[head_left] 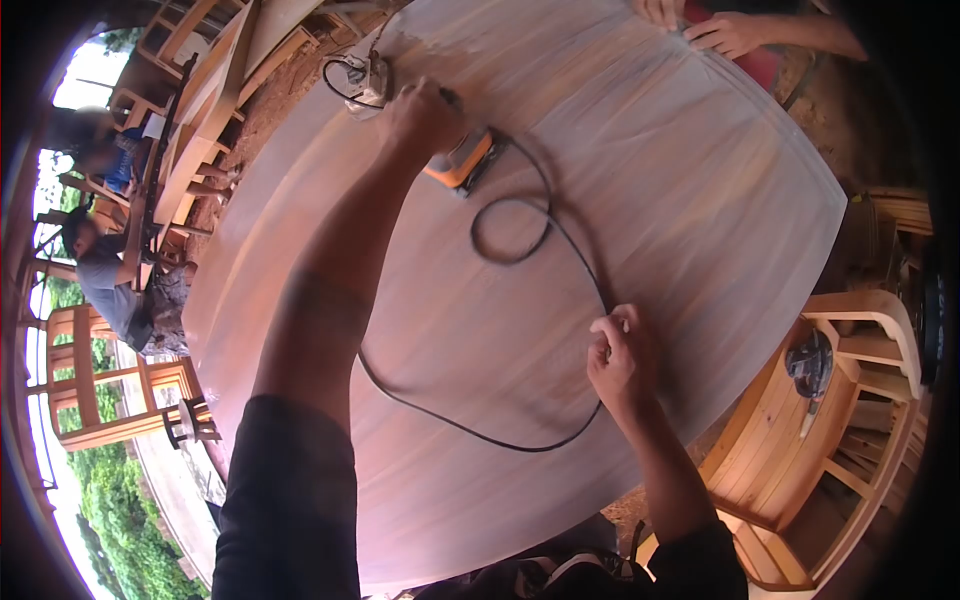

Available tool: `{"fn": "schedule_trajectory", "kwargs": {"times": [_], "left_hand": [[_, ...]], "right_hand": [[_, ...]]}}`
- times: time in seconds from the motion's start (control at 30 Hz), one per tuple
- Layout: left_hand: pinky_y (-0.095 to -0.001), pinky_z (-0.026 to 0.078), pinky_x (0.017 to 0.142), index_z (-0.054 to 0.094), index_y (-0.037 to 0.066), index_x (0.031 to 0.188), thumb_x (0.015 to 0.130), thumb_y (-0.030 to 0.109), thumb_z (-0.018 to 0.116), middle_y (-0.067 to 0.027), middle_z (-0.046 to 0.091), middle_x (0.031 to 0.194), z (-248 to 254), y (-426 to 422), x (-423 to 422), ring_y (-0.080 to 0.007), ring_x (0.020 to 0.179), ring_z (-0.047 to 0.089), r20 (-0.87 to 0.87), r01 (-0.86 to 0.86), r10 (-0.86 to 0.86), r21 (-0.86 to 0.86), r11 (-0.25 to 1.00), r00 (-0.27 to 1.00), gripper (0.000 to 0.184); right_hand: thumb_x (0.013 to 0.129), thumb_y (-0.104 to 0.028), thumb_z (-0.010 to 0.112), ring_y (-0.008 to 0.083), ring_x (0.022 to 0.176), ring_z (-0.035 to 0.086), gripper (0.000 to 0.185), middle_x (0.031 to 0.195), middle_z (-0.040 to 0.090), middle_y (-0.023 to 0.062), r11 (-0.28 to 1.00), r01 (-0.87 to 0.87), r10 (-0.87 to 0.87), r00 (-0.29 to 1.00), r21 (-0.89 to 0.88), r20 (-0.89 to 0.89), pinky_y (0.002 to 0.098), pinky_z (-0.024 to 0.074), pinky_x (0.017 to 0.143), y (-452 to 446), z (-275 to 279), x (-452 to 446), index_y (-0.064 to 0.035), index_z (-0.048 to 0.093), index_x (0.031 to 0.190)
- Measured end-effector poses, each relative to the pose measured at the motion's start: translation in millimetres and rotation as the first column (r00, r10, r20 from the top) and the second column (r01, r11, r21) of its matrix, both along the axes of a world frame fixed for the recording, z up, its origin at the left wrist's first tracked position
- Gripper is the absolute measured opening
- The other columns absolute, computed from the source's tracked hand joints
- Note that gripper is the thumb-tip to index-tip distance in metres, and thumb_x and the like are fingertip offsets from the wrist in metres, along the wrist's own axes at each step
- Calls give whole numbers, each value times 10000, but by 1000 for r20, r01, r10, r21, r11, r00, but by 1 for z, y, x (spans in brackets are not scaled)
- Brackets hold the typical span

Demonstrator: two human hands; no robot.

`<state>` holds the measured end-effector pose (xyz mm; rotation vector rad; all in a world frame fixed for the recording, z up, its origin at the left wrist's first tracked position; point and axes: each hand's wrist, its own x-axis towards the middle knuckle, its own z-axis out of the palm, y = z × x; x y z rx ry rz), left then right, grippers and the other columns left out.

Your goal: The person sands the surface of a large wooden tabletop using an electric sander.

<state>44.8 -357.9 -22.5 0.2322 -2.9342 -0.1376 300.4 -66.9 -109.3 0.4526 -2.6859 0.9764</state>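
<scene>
My left hand point(422, 118) stretches far across a broad wooden tabletop point(420, 270), its fingers curled over an orange and black power sander point(465, 163). Part of the sander is hidden under the hand and wrist. A black cord point(572, 236) runs from the sander, makes a loop on the wood, and passes to my right hand point(622, 365). The right hand's fingers are closed around the cord near the right side of the tabletop. From there the cord curves back left and goes under my left arm.
A pale power outlet box point(365, 82) with a plugged-in lead sits at the far left. Another person's hands point(725, 35) touch the far right edge. A wooden bench point(790, 440) stands at right, bearing a dark tool point(808, 365). People and wooden furniture are at left.
</scene>
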Motion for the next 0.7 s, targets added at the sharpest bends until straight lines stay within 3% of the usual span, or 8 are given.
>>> {"fn": "schedule_trajectory", "kwargs": {"times": [0.17, 0.3, 0.47, 0.57, 0.67, 0.7], "left_hand": [[-392, 498, 998, 613, 95, 1247, 800, 483, 659, -138, 659, 1250, 33, 59, -34, -298, 1170, 635, 181, -51, 68, -93, 994, 981, 594], [-385, 506, 984, 622, 102, 1239, 804, 482, 649, -125, 670, 1227, 26, 60, -48, -283, 1161, 638, 154, -30, 47, -110, 993, 987, 578], [-400, 517, 936, 626, 92, 1200, 766, 506, 698, -141, 673, 1203, 19, 12, -18, -299, 1152, 634, 173, -50, 49, -3, 999, 984, 604], [-413, 515, 920, 624, 85, 1180, 746, 568, 703, -162, 670, 1189, 22, -10, 17, -314, 1148, 633, 158, 32, -27, -29, 999, 987, 654], [-457, 529, 889, 622, 59, 1146, 714, 429, 752, -201, 694, 1093, 16, -12, 10, -369, 1036, 663, 80, 90, -92, 28, 996, 993, 584], [-456, 531, 890, 624, 58, 1150, 717, 439, 745, -200, 694, 1099, 13, -10, -2, -367, 1041, 663, 67, 62, -61, -4, 998, 996, 589]], "right_hand": [[757, 29, 663, 306, 856, 565, 238, 910, 535, 98, 987, 74, -79, 996, -140, -31, 435, 447, 739, 12, -2, -3, -100, 556, 926], [774, 24, 657, 299, 849, 570, 224, 893, 548, 84, 987, 58, -69, 996, -149, -65, 415, 451, 736, 11, 3, -5, -99, 557, 931], [767, 15, 665, 281, 837, 579, 222, 883, 549, 69, 991, 8, -9, 1000, -133, -7, 410, 452, 737, 11, -1, -5, -108, 561, 919], [762, 16, 665, 273, 827, 581, 212, 877, 547, 66, 991, -12, 10, 1000, -132, -11, 410, 449, 733, 10, -3, -7, -111, 563, 899], [760, 22, 660, 270, 821, 580, 206, 870, 545, 62, 993, -6, 5, 1000, -119, -13, 407, 447, 727, 9, 0, -7, -112, 562, 881], [759, 24, 658, 269, 819, 580, 204, 868, 544, 61, 994, -6, 4, 1000, -109, -17, 405, 446, 724, 8, 1, -7, -113, 561, 876]]}}
